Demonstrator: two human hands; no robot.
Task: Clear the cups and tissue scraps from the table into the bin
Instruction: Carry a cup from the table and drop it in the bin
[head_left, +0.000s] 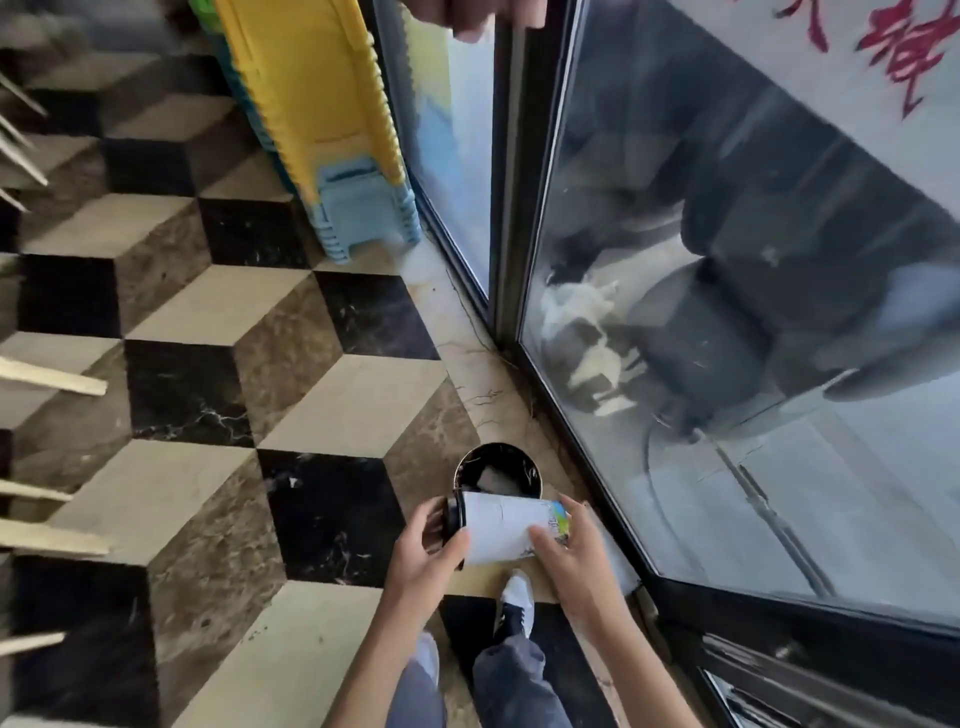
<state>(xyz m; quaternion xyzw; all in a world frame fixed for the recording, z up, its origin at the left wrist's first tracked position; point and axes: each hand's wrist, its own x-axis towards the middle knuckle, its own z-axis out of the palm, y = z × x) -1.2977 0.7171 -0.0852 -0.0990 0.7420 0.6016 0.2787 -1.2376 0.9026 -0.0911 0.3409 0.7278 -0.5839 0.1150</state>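
Note:
A white paper cup (501, 527) with a black lid and a colourful base lies on its side in both my hands. My left hand (428, 551) grips the lid end, and my right hand (566, 551) holds the base end. Just beyond the cup stands a small round black bin (467, 462) on the floor, with white scraps visible inside. The cup hovers over the bin's near rim. No table is in view.
The floor has a cube-pattern tile (249, 364). Glass doors (727, 312) with a dark frame run along the right. A stack of yellow and blue plastic stools (337, 130) stands at the back. Pale wooden legs (52, 379) jut in from the left. My shoe (517, 597) is below the cup.

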